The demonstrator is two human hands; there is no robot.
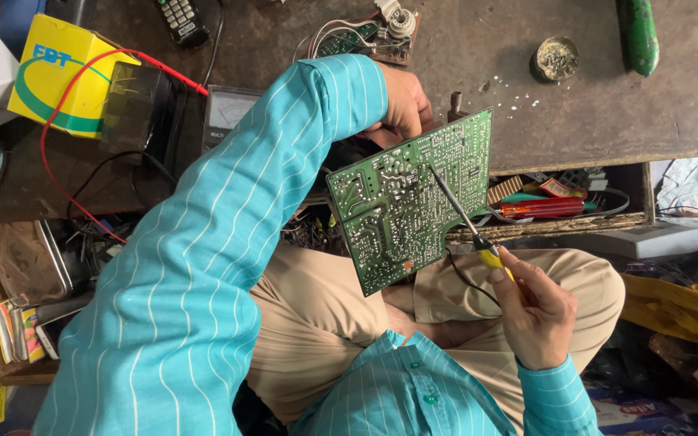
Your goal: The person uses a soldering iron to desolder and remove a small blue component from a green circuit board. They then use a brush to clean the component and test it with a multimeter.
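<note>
Bare bench top (591, 121) beyond the circuit board (409, 202) lies open; clutter crowds the drawer (559, 206).

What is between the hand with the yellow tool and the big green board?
In the head view, only the tool's thin metal shaft spans that gap: it runs from the yellow handle in the right hand up onto the green circuit board.

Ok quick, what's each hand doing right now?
Left hand: closed on the top edge of the green circuit board, holding it up.
Right hand: closed around the yellow-handled soldering iron, tip on the board.
</note>
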